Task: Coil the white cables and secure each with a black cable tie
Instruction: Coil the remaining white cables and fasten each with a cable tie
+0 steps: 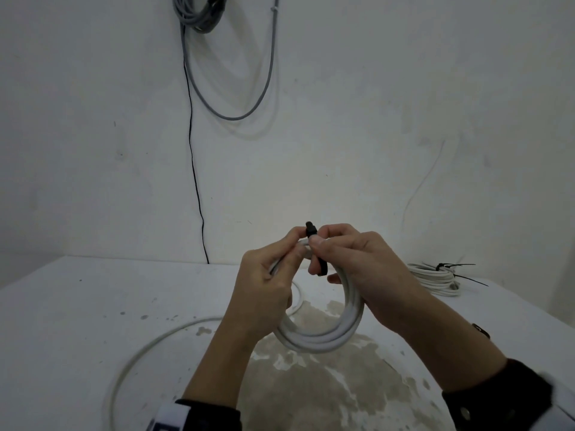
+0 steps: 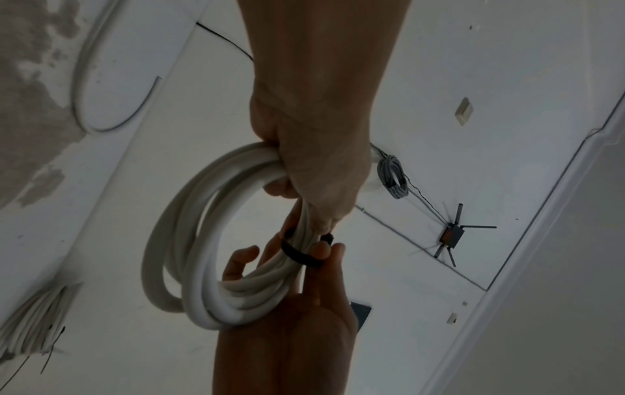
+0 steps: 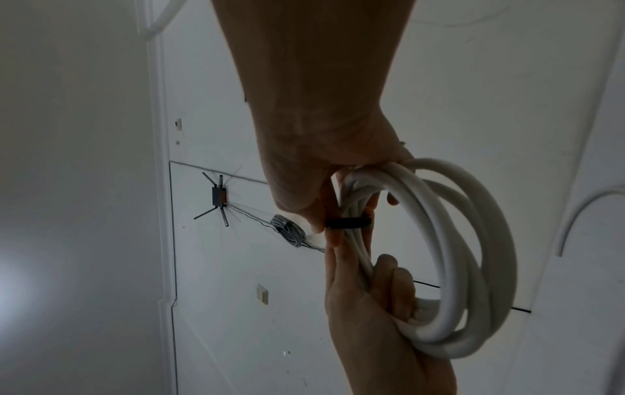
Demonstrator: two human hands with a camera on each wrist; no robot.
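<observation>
I hold a coil of white cable (image 1: 323, 337) above the white table (image 1: 77, 306). My left hand (image 1: 295, 241) grips the coil's upper left side, its fingers curled round the bundled strands (image 2: 176, 254). A black cable tie (image 1: 311, 232) wraps the bundle at the top of the coil. My right hand (image 1: 323, 241) pinches this tie between thumb and fingers. In the right wrist view the tie (image 3: 350, 222) forms a band round the strands, with the coil (image 3: 473, 240) hanging to the right. The left wrist view shows the tie (image 2: 301, 254) just below my left hand (image 2: 314, 187).
Another coiled white cable (image 1: 438, 278) with black ties lies at the table's back right. A loose white cable (image 1: 149, 343) curves over the table's left front. A grey cable bundle (image 1: 199, 14) hangs on the wall, and a thin black wire (image 1: 194, 169) runs down to the table.
</observation>
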